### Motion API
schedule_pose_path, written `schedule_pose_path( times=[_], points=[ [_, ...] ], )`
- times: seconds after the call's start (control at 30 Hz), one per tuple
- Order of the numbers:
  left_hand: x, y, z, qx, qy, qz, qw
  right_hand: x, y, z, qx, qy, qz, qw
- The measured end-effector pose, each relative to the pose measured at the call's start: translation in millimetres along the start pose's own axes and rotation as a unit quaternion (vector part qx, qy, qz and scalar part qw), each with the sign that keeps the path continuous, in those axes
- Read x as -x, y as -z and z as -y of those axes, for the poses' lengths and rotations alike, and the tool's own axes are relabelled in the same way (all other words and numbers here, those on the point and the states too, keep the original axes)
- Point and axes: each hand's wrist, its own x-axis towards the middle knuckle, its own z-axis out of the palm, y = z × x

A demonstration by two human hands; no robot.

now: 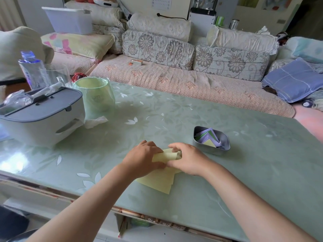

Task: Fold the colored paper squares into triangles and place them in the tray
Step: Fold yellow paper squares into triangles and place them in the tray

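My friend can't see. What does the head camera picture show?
A person's left hand and right hand pinch a yellow paper square, folding it above a stack of yellow squares on a green table. Just right of the hands, a metal tray holds folded triangles in purple, green and yellow.

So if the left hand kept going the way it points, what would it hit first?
Probably the right hand: the left hand points up and rightward, and both grip the same yellow paper. The tray lies beyond.
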Motion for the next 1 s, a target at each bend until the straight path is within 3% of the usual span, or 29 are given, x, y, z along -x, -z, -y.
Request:
schedule_pose_path(
  times=[0.17, 0.27, 0.37, 0.43, 0.53, 0.77, 1.0],
  points=[
    [-0.5, 6.2, -7.1, 0.012, 0.022, -0.065, 0.998, -8.1, 4.3, 1.3, -0.157, -0.094, -0.063, 0.981],
    [-1.0, 12.0, -15.9, 0.016, 0.010, -0.096, 0.995, -6.9, 6.5, 5.2, -0.316, -0.102, -0.065, 0.941],
    [-0.3, 13.8, -24.7, -0.004, -0.030, -0.106, 0.994, -7.8, 4.7, 3.6, -0.384, -0.096, -0.095, 0.913],
    [0.5, 12.4, -29.1, 0.012, -0.051, -0.095, 0.994, -7.0, 5.7, -1.1, -0.373, -0.103, -0.117, 0.915],
    [0.1, 13.7, -37.2, 0.129, -0.003, -0.044, 0.991, 0.9, 10.2, -12.4, -0.355, -0.100, -0.133, 0.920],
    [-12.3, 12.9, -65.4, 0.352, 0.127, -0.069, 0.925, 33.9, 25.6, -35.7, -0.370, -0.046, -0.150, 0.915],
    [-26.1, 1.0, -86.7, 0.400, 0.149, -0.058, 0.903, 46.5, 29.2, -63.3, -0.259, -0.012, -0.179, 0.949]
  ],
)
